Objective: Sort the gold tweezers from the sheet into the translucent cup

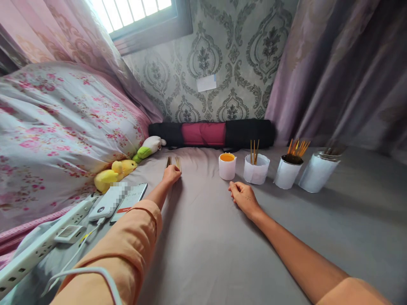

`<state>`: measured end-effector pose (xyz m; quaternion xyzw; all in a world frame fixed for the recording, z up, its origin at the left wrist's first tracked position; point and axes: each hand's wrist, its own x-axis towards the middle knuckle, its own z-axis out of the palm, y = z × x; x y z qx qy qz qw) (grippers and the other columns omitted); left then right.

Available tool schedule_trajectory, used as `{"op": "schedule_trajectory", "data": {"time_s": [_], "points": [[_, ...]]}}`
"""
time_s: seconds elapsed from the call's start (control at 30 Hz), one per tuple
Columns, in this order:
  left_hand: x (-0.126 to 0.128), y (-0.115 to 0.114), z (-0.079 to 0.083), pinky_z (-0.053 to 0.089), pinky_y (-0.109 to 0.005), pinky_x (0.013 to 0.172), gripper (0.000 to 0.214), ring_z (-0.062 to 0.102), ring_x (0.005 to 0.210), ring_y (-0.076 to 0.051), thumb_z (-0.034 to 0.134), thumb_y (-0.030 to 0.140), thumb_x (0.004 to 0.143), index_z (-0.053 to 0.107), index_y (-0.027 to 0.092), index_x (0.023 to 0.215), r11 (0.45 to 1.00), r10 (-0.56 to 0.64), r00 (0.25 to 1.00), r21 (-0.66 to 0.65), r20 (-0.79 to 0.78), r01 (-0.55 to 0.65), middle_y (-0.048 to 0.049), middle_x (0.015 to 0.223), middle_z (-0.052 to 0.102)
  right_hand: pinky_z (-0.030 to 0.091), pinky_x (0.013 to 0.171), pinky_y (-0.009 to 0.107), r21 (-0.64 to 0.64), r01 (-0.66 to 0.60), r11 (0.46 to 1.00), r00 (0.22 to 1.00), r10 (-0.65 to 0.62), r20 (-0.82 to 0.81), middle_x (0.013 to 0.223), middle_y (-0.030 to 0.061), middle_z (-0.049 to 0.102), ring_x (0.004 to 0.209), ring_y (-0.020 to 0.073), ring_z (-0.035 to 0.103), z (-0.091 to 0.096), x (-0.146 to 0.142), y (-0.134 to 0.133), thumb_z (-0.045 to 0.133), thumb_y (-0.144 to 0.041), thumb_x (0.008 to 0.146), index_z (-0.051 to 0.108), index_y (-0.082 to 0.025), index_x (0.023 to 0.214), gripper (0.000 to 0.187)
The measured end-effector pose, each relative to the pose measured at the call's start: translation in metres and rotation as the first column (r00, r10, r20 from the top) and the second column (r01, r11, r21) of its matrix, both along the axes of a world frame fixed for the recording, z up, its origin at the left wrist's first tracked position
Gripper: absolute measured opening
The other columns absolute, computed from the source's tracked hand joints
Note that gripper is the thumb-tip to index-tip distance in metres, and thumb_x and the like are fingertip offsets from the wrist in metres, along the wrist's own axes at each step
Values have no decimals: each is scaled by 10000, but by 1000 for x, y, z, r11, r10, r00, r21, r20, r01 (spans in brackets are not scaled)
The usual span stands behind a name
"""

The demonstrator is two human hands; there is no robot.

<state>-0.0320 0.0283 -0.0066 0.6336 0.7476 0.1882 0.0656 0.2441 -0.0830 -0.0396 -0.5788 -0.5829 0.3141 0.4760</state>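
We have our left hand point(172, 173) low over the grey sheet point(197, 245), its fingers drawn in narrowly at two small groups of thin sticks, the dark sticks point(168, 161) and the golden sticks point(178, 163), which jut out just beyond it; we cannot tell whether it grips any of them. Our right hand point(244, 197) is curled closed, thumb against fingers, and we see nothing between them.

Just beyond our right hand, and a little to its left, stands the paper-wrapped cup with an orange inside point(227, 170). Directly beyond that hand is the wider white-wrapped tub point(256, 174), with three yellow sticks point(255, 153) upright in it. Farther to the right of the same hand stand the dark-rimmed tin point(288, 174), full of orange sticks point(298, 147), and the large wrapped jar point(319, 174), both leaning in our view.

To the left of our left hand and nearer us lie a phone point(130, 203) and a white power bank point(104, 208). Beyond both hands, a black and maroon roll bag point(203, 134) rests against the wall
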Motion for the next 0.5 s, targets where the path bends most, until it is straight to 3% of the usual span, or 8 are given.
{"op": "schedule_trajectory", "data": {"time_s": [0.5], "points": [[4,5,-3,412,-243,702,207,575,844,-190,501,208,661,641,163,807,999,28,999,-18,-28,-28,-96,898,643,304,389,192,0,1,1000,1000,-1,8,482,-5,499,390,88,443,0,0,-1,365,-502,790,570,-145,676,426]]}}
